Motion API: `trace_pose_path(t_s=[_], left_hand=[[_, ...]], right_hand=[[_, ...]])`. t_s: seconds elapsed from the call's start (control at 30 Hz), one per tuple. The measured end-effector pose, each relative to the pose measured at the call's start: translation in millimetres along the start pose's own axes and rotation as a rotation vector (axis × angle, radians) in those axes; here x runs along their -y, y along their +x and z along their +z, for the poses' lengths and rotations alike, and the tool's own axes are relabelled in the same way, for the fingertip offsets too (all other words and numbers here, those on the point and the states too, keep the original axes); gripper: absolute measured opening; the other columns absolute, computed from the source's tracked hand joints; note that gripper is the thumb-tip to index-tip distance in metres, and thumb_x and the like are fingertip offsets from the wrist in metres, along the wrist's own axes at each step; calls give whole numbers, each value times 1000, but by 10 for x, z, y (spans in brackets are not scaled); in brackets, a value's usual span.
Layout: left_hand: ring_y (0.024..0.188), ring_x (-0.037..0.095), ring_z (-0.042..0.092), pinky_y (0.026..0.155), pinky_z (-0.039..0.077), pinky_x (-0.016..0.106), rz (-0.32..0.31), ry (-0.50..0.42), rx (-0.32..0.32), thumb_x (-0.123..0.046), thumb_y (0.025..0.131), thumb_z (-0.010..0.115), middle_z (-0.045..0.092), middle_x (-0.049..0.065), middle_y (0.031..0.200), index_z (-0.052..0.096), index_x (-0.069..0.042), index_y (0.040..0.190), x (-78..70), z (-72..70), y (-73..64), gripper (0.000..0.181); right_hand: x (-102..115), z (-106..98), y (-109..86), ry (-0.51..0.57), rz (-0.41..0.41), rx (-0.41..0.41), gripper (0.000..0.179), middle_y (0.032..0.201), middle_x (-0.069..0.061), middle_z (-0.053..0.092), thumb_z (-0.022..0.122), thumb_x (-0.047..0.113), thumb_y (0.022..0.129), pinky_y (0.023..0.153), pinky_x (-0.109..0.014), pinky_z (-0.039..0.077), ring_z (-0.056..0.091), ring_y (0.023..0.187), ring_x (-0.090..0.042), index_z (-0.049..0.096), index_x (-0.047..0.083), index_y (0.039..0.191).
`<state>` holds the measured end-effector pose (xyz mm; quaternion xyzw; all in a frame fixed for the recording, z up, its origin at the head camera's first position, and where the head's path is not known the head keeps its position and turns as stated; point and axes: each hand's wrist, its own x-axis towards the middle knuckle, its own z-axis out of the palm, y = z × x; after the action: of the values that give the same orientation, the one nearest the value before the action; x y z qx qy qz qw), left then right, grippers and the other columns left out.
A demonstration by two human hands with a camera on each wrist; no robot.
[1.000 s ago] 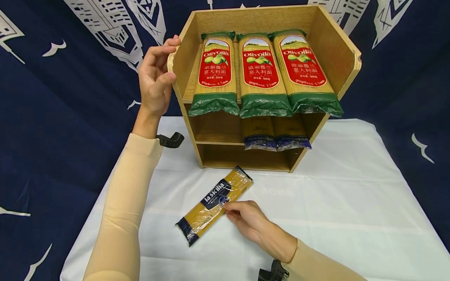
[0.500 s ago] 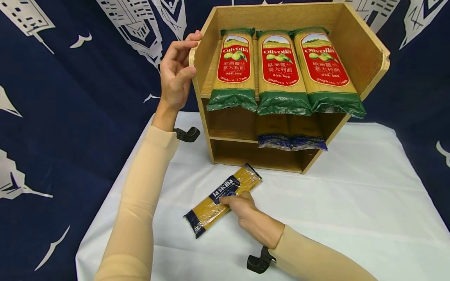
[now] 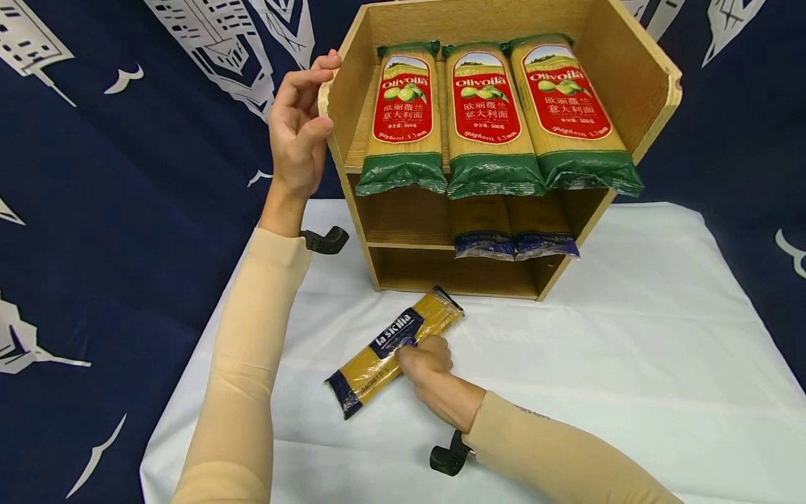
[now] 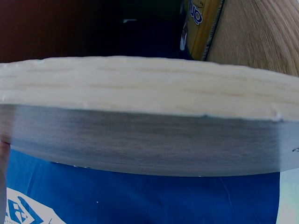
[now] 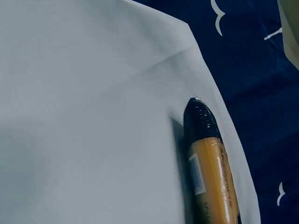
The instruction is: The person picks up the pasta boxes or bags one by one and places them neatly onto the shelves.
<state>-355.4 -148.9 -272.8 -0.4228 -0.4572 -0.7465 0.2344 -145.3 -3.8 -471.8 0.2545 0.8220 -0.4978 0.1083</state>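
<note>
My left hand (image 3: 297, 136) holds the left side panel of a small wooden shelf (image 3: 336, 105), thumb at the front edge and fingers around the outside. In the left wrist view that panel's pale edge (image 4: 149, 86) crosses the frame. My right hand (image 3: 434, 374) grips a yellow and navy "la sicilia" spaghetti pack (image 3: 371, 371) by its right long edge, thumb over the label. The pack lies slantwise in front of the shelf. Its dark end (image 5: 202, 120) shows in the right wrist view with a shadow beside it; the right hand is outside that view.
Three green-ended Olivoilà spaghetti packs (image 3: 485, 105) lie side by side on the top tier. On the middle tier, two blue-ended packs (image 3: 513, 245) sit toward the right. A white cloth (image 3: 630, 336) covers the table, with a navy printed curtain (image 3: 157, 182) behind.
My right hand has moved farther onto the pack, from a fingertip pinch to a fuller grip. The pack has turned slightly. My left hand stays on the panel as the head view shifts.
</note>
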Motion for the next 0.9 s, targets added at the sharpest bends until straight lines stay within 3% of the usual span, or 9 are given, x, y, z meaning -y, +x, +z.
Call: trace_pose_path(t_s=[0.3,0.43,0.6,0.7,0.9], left_hand=[[139,33,46,121,28,45,4,-6,11,-22,67,79,63,18,129,63,3,111,-32,-11,22,53],[140,33,45,122,27,45,3,1,19,-21,69,78,63,18,129,64,3,111,-25,-7,4,50],[141,34,43,121,29,45,-16,-4,23,-19,69,76,62,18,130,63,3,112,-22,-7,-21,49],[141,34,43,121,29,45,-19,-7,24,-19,69,76,62,19,130,63,3,112,-23,-10,-15,50],[141,34,43,121,29,45,-14,-2,19,-20,68,77,62,18,130,63,3,112,-48,-16,1,51]], right_hand=[[-105,41,-88,198,-94,28,42,95,-16,57,74,4,76,80,-47,54,56,88,-31,51,-5,110],[-179,5,-114,206,-142,29,44,98,-16,57,73,4,78,86,-49,51,56,92,-31,50,-5,114],[-234,-63,-109,220,-178,43,41,99,-17,56,72,1,77,83,-47,51,56,91,-30,51,-5,111],[-263,-91,-98,280,-187,85,43,102,-17,57,70,-2,76,82,-43,52,57,92,-29,50,-6,114],[-356,-97,-47,570,-174,269,45,103,-25,63,60,-12,82,69,-37,61,68,82,-25,37,-10,120]])
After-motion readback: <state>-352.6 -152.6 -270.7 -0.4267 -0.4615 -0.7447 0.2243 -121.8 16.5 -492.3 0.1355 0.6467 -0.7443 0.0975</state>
